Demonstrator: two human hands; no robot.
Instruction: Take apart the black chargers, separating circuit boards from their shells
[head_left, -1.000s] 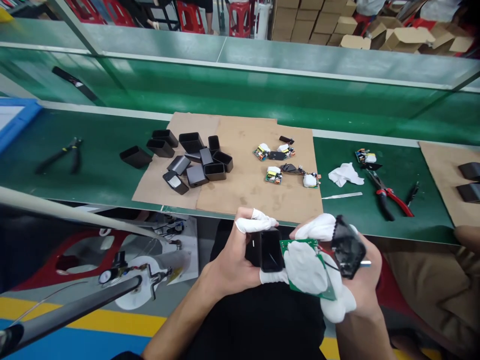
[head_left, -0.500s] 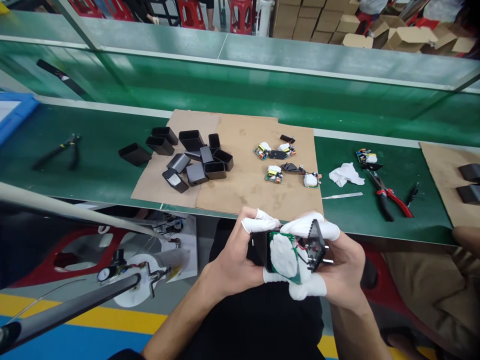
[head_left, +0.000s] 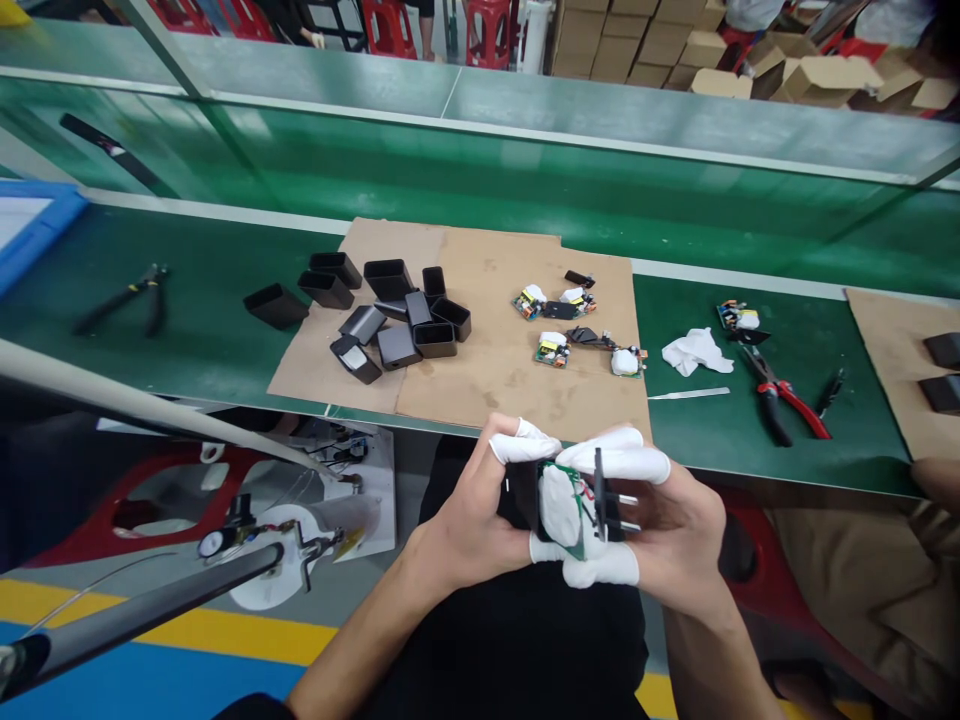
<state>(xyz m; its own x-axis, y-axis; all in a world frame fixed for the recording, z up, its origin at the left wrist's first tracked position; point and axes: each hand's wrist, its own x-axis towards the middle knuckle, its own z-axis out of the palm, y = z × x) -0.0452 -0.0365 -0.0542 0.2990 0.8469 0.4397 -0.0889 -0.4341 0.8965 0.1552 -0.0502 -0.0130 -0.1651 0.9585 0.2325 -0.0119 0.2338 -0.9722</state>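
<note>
Over my lap, my left hand (head_left: 480, 510) grips a black adapter housing (head_left: 527, 500), its fingertips in white finger cots. A green circuit board (head_left: 562, 508) with a white putty-like lump on it sits partly in the housing's mouth. My right hand (head_left: 667, 520), also in white finger cots, pinches the circuit board from above and below. Beside the board stands a black plug cover (head_left: 600, 495) with two metal prongs pointing right, joined by thin wires. How deep the board sits in the housing is hidden.
Several empty black housings (head_left: 397, 345) lie on cardboard (head_left: 480, 390) on the green bench. Loose circuit boards (head_left: 553, 348) are to their right. Red-handled pliers (head_left: 780, 400), a white cloth (head_left: 696, 352) and a thin strip (head_left: 690, 393) lie farther right; dark pliers (head_left: 127, 300) lie left.
The circuit board has shifted slightly left toward the housing. My right fingers moved left with it, and the plug cover has turned from tilted to nearly edge-on.
</note>
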